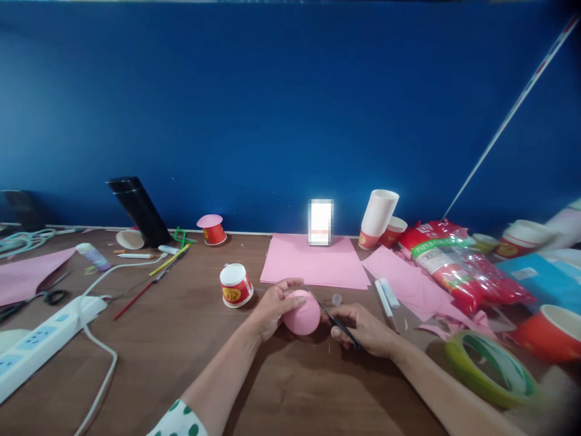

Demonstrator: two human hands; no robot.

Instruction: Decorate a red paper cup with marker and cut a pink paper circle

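A round pink paper disc (301,313) is pinched in my left hand (275,309), the thumb lying on its face. My right hand (363,330) grips dark scissors (341,327), whose blades point up and left along the disc's upper right edge. Fingers partly cover the handles, and whether the blades touch the paper I cannot tell. Left of my left hand, a red and white paper cup (236,286) stands upside down. Beyond both hands lies a stack of pink paper sheets (290,261). A small clear cap (336,299) sits near my right hand.
At left are a white power strip (49,339) with its cable, a leaning black flask (138,209) and a cup topped with pink paper (212,230). Stacked cups (377,215), pink scraps (408,281), a red cup bag (447,260) and green tape (492,369) crowd the right.
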